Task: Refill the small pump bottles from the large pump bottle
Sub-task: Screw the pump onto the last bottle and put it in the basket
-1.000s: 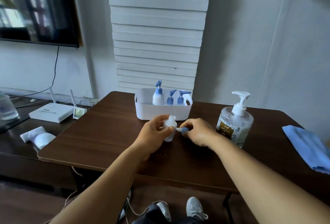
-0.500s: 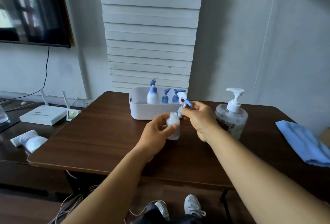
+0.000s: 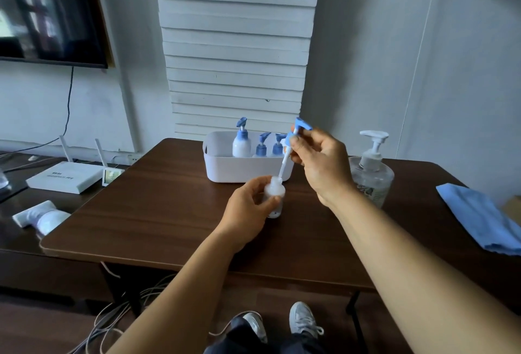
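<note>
While left hand (image 3: 248, 209) grips small bottle (image 3: 275, 195), right hand (image 3: 321, 167) pinches pump (image 3: 293, 139) above

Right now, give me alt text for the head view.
Left hand holds a small bottle on the table; right hand lifts its blue pump out. Behind: bin of bottles, big bottle.

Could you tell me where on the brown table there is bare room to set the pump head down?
The brown table is bare to the left of the left hand and white basket, and between the large pump bottle and blue cloth. It is crowded between basket, small bottle and right hand.
</note>
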{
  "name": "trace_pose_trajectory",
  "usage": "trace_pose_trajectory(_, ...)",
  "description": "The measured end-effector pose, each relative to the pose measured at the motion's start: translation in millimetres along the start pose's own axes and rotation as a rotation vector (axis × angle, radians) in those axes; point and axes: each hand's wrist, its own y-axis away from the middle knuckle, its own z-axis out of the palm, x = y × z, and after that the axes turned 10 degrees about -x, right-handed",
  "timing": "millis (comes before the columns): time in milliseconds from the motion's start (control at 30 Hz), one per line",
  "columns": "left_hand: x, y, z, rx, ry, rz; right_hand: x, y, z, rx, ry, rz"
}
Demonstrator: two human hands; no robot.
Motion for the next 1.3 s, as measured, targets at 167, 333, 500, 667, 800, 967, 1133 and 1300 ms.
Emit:
trace_pose_trajectory(167, -1.9, -0.6, 0.7, -0.006, -0.013, -0.001, 6.9, 3.9, 3.4, -0.07, 0.082, 0.034)
trace_pose_trajectory(333, -4.1, -2.5, 0.4, -0.014, -0.01, -0.007, 9.6, 6.6, 0.1, -0.109, 0.106, 0.084)
trace_pose_trajectory(500, -3.3, -1.7, 0.7, -0.014, -0.003, 0.015, 4.7, 7.9, -0.8, -0.243, 0.047, 0.105)
trace_pose_trajectory(667, -5.4, -1.4, 0.5, -0.024, -0.007, 0.014, 10.2, 12.0, -1.7, -0.266, 0.132, 0.174)
trace_pose_trajectory(800, -4.8, -0.8, -0.3, -0.037, -0.015, 0.025, 15.4, 15.7, -4.0, -0.3, 0.21, 0.234)
trace_pose_trajectory(967, -4.3, -1.2, -0.4, -0.041, -0.009, 0.033, 18.1, 12.5, -4.0, -0.285, 0.284, 0.256)
trace_pose_trajectory(1133, -6.1, -1.8, -0.1, -0.033, -0.006, 0.038, 20.6, 4.9, -8.1, -0.358, 0.291, 0.324)
trace_pose_trajectory(1300, -7.8, -3.3, -0.8, -0.034, -0.022, 0.028, 21.1, 7.1, -8.7, -0.366, 0.236, 0.291)
